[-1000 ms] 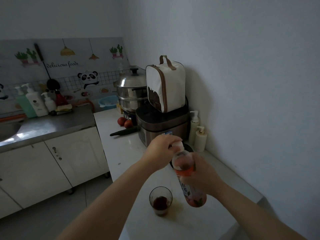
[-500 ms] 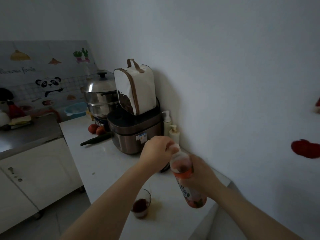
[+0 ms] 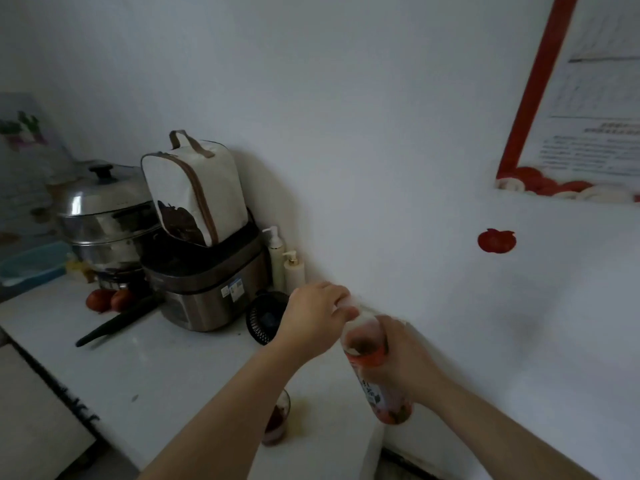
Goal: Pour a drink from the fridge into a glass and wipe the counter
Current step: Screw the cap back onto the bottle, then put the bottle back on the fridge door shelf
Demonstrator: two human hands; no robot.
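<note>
Head view: my right hand (image 3: 398, 362) grasps the body of the clear plastic bottle of red drink (image 3: 367, 355), held slightly tilted above the white surface (image 3: 156, 358); my left hand (image 3: 317, 313) is curled over its top, the cap hidden beneath the fingers; the small clear glass (image 3: 277, 422), part-filled with dark red drink, stands on the surface behind my left forearm. Judged step: capping; steady the bottle, turn the cap squarely until seated.
</note>
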